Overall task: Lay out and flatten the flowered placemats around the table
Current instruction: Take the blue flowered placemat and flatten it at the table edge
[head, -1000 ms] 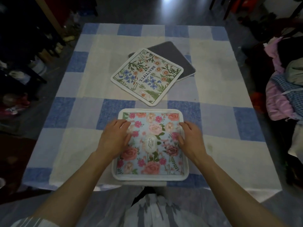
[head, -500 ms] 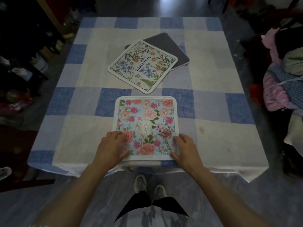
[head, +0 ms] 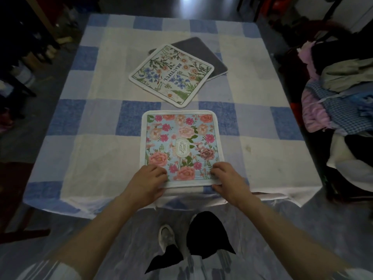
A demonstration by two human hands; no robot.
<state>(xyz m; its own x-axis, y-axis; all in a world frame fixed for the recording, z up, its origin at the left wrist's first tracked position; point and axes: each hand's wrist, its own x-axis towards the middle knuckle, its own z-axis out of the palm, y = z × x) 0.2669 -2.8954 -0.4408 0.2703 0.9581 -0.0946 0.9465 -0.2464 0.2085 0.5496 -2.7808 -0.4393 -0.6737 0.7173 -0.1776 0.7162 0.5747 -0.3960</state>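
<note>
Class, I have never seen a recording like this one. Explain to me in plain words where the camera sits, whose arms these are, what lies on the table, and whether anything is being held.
There is no machine here. The camera is worn on a person's head and looks down, so the two bare arms reaching in from below are the wearer's own. The table has a blue and white checked tablecloth. Nearest the person lies a pink flowered placemat, flat and square to the table edge. The left hand and right hand rest on its near corners, pressing or pinching the edge; nothing is lifted. Farther back, a white placemat with blue flowers lies at an angle on top of a grey mat. Clothes are piled at the right.
</note>
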